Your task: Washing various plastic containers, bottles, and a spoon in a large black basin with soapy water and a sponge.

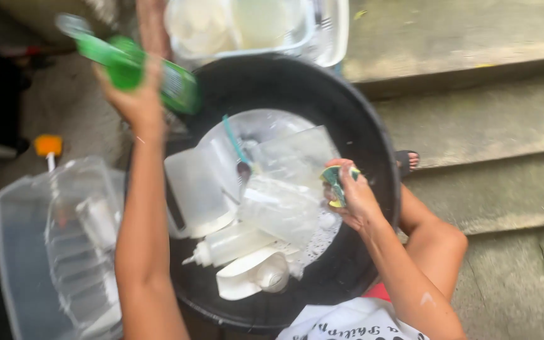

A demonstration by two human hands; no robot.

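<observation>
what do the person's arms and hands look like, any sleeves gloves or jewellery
Both arms are bare as far as the picture shows: no sleeves, no gloves. The left hand and the right hand show no rings, watch or bracelets, though the picture is blurred. A small pale smear marks the right forearm. At the bottom edge is a white garment with dark lettering.

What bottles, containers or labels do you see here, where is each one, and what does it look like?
Green bottle: raised in the left hand, upper left; translucent green with a pale label band.
White squeeze bottle: lying in the black basin, nozzle pointing left.
Clear jug: in the basin, cloudy plastic.
Clear storage tub: lower left, boxy.
Sponge: in the right hand, green and yellow.
</observation>
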